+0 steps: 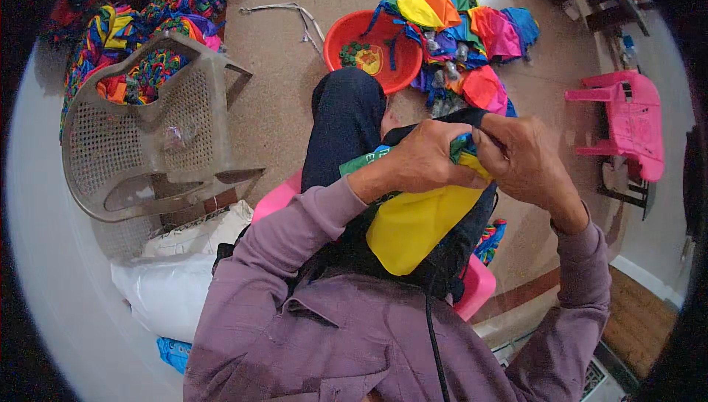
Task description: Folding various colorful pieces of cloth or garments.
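Across my lap lies a multicoloured fabric piece [413,232], with a broad yellow panel hanging down and a green panel with white print at its left. My left hand [428,157] is closed on its gathered upper edge, fingers bent around blue and yellow cloth. Close against it, my right hand [520,155] pinches the same gathered edge between thumb and fingers. Whatever small part lies between the fingertips is hidden.
A red basin [409,70] with small green pieces stands beyond my knees, beside a heap of bright fabric pieces [487,33]. At left, a grey plastic chair [81,158] lies near more colourful bundles [110,33]. A pink plastic chair [641,122] is at right.
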Motion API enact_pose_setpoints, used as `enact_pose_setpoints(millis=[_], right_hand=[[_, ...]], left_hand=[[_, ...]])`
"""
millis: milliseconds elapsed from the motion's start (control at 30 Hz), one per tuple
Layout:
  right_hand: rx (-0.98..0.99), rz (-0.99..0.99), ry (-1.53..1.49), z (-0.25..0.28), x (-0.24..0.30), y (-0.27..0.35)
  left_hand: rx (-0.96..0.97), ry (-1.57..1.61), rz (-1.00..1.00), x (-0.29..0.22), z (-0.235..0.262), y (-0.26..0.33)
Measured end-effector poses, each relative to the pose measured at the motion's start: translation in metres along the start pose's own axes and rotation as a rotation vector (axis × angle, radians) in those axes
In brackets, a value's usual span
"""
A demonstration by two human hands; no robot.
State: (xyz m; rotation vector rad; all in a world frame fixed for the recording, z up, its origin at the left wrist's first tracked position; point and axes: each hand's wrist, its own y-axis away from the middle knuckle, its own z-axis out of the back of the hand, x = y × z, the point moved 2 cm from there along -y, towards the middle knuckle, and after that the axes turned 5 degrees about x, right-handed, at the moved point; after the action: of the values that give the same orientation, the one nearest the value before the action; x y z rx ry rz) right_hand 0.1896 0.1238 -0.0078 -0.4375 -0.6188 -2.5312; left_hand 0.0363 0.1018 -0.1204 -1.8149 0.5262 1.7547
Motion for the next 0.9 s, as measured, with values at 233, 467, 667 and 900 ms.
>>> enact_pose_setpoints(millis=[233, 467, 667, 900], right_hand=[[-0.003, 0.098, -0.025, 0.009, -0.002, 0.000], [-0.174, 0.237, -0.008, -0.001, -0.004, -0.002], [-0.055, -0.002, -0.005, -0.005, -0.002, -0.001], [-0.024, 0.113, -0.010, 0.009, -0.004, -0.002]], left_hand=[[-0.038, -0.017, -0.014, 0.003, 0.000, 0.000], [-0.011, 0.000, 0.027, 0.002, 0.002, 0.000], [-0.034, 0.023, -0.054, -0.002, -0.001, 0.000], [-0.009, -0.035, 0.033, -0.003, 0.005, 0.000]])
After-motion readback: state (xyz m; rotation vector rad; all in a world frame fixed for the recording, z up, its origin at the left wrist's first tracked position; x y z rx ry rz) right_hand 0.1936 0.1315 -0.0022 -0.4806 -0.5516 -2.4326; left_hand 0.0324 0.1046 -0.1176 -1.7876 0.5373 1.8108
